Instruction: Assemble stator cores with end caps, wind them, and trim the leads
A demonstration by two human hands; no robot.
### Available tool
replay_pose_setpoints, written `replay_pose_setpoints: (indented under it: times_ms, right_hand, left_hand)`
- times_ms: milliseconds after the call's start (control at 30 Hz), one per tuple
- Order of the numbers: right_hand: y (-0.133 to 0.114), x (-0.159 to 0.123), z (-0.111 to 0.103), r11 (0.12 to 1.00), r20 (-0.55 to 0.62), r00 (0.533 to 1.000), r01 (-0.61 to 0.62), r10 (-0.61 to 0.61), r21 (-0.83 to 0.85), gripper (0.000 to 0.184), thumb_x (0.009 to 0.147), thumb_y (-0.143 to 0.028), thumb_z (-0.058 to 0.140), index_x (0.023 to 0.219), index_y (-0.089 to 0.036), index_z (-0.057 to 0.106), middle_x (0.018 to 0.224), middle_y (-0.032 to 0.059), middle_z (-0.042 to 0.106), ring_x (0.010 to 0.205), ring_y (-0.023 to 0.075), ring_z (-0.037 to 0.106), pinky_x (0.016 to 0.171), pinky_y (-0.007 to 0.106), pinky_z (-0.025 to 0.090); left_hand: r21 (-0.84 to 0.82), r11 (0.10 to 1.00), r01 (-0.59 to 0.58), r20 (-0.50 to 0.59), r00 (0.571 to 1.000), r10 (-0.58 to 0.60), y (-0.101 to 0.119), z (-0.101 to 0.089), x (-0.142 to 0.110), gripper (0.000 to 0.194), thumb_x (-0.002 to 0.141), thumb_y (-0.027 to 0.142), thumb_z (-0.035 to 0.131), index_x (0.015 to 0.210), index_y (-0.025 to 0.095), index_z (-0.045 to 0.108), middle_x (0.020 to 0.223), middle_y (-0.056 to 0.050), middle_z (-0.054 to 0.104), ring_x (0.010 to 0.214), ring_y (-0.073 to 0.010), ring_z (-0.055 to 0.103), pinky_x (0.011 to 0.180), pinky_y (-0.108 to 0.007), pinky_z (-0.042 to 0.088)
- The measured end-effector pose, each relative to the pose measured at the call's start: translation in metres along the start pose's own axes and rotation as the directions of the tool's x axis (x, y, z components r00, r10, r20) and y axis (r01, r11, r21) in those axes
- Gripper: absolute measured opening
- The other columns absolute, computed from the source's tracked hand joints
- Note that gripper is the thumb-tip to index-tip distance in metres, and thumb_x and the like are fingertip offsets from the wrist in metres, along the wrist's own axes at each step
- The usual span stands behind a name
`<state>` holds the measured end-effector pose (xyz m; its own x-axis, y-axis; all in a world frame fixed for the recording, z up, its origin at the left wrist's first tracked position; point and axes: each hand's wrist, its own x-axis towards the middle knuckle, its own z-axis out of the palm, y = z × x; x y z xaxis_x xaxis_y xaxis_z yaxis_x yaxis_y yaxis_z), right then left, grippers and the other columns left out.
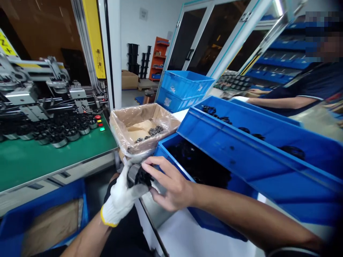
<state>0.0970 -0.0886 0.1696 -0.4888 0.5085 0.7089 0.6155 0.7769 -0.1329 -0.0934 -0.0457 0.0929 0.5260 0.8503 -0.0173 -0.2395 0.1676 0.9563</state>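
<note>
My left hand (pixel 122 196), in a white knit glove with a yellow cuff, is closed around a small round metal part with a black plastic piece (pixel 138 175). My bare right hand (pixel 168 185) grips the same part from the right, its fingers curled over the black piece. Both hands meet just below the front corner of a cardboard box (pixel 160 113) lined with clear plastic, which holds a few similar round parts (pixel 155 131). To the right stands a blue bin (pixel 174 157) full of black plastic pieces (pixel 200 164).
A green-topped machine table (pixel 40 157) at the left carries rows of round metal parts (pixel 64 132) and coloured buttons. More blue bins (pixel 268 142) sit at the right and behind. Another person's arm (pixel 273 101) rests beyond them. A blue crate (pixel 16 225) stands below left.
</note>
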Motion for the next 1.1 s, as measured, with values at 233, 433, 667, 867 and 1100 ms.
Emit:
replay_pose_setpoints:
  times_ms: [233,433,667,867,1100]
  right_hand:
    - [0.003,-0.004,0.005,0.998,-0.044,0.999,-0.015,0.012,-0.066,0.058,0.092,-0.017,0.067,0.146,-0.011,0.048,0.116,0.0185,0.064,0.109,0.0262,0.065,0.088,0.039,0.062]
    - [-0.001,0.0,0.004,0.999,-0.031,0.999,-0.021,0.023,0.044,0.054,0.092,-0.02,0.07,0.142,-0.011,0.051,0.113,0.0178,0.064,0.106,0.0252,0.065,0.089,0.039,0.061]
    - [-0.003,0.001,0.004,0.997,0.01,1.0,-0.022,0.021,0.077,0.047,0.094,-0.019,0.067,0.138,-0.01,0.053,0.115,0.0183,0.063,0.109,0.0245,0.064,0.092,0.038,0.06]
    - [-0.003,0.002,0.004,0.998,0.009,0.999,-0.043,0.043,0.052,0.045,0.095,-0.023,0.068,0.136,-0.01,0.053,0.115,0.0176,0.062,0.108,0.0244,0.064,0.091,0.038,0.06]
    - [0.0,0.001,0.005,0.997,0.047,0.999,-0.023,0.019,0.077,0.045,0.096,-0.025,0.068,0.134,-0.007,0.053,0.114,0.0183,0.062,0.108,0.0238,0.062,0.09,0.036,0.06]
  left_hand:
    - [0.092,0.996,0.007,-0.001,1.0,-0.007,0.027,0.001,-0.002,0.076,0.063,0.021,0.076,0.134,0.022,0.05,0.124,-0.005,0.067,0.113,-0.0249,0.063,0.1,-0.036,0.05]
    - [0.303,0.953,0.03,-0.025,0.999,-0.023,0.028,-0.009,-0.005,0.089,0.052,0.016,0.065,0.139,0.025,0.05,0.12,-0.002,0.067,0.1,-0.0231,0.064,0.094,-0.035,0.052]
    - [0.459,0.886,0.072,0.013,0.996,-0.088,0.045,-0.009,-0.008,0.088,0.052,0.014,0.06,0.139,0.028,0.053,0.12,0.001,0.068,0.1,-0.0224,0.065,0.086,-0.03,0.052]
    - [0.538,0.824,0.177,-0.035,0.982,-0.187,0.058,-0.006,-0.008,0.088,0.055,0.017,0.061,0.142,0.03,0.051,0.12,0.003,0.07,0.102,-0.0227,0.065,0.084,-0.028,0.05]
    - [0.658,0.722,0.214,-0.049,0.969,-0.242,0.063,-0.008,-0.009,0.082,0.065,0.023,0.063,0.145,0.034,0.049,0.112,0.005,0.071,0.093,-0.02,0.066,0.081,-0.027,0.05]
